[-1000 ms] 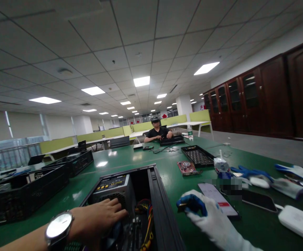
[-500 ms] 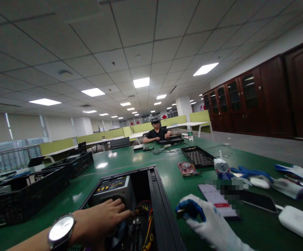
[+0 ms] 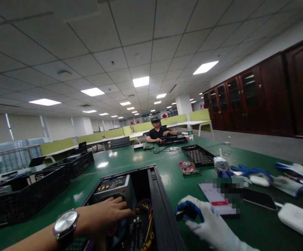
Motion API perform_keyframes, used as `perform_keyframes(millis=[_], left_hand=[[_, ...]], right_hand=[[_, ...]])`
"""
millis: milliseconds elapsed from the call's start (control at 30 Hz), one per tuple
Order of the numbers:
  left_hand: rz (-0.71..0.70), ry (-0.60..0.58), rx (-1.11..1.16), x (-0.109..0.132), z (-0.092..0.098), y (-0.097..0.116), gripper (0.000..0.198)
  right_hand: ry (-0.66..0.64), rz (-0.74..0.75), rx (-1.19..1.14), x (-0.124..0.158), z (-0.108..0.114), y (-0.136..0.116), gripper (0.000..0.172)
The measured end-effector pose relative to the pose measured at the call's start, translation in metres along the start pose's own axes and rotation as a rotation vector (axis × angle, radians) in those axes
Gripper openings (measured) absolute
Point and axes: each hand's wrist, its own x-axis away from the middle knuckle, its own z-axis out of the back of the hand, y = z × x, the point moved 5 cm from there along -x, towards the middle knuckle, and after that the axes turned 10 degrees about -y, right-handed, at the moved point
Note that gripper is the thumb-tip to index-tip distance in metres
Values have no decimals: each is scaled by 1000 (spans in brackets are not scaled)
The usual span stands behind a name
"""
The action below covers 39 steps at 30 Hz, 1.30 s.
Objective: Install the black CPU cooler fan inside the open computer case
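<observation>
An open black computer case (image 3: 141,205) lies on the green table (image 3: 130,158) at its near edge. Inside it sits a grey power supply (image 3: 113,188) whose top carries a dark label with yellow and white print, too small to read; beside it run red, yellow and black wires (image 3: 147,216). The bare left hand (image 3: 104,216), a silver wristwatch (image 3: 65,225) on its wrist, reaches into the case with fingers stretched forward and loosely spread, the fingertips lying against the power supply's front face. The right hand (image 3: 206,223), in a white glove with blue fingertips, rests on the table just beside the case's right wall, thumb and forefinger pinched on a small dark piece that cannot be made out.

Just beyond the gloved hand lies a white card (image 3: 215,200) with a red band; its writing is blurred. Near it are a dark phone (image 3: 258,198) and, toward the right edge, a white power bank (image 3: 298,221). Farther back lie blue and white gloves (image 3: 266,177), a red circuit board (image 3: 186,167) and a black perforated tray (image 3: 198,155), whose contents cannot be told. Along the left edge stand two black crates (image 3: 28,193) holding dark parts. At the far end of the table a person (image 3: 158,132) in a black shirt has both hands at a flat black device.
</observation>
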Motion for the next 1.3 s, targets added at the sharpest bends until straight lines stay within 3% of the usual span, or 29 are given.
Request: perform_keyframes(millis=[200,567,867,1100,1300], left_hand=[[-65,74,-31,2,-2,1,113],[-45,112,-142,10,0,8,97],[-58,128,-131,15,3,10,91],[-45,147,-112,19,9,17,91],[-77,170,-66,16,5,13,92]], right_hand=[[0,27,-38,-1,1,-2,25],[55,31,11,-2,-4,8,29],[-23,-8,-32,-4,-11,14,24],[101,24,-53,2,-5,-1,21],[88,19,-38,3,-3,-8,24]])
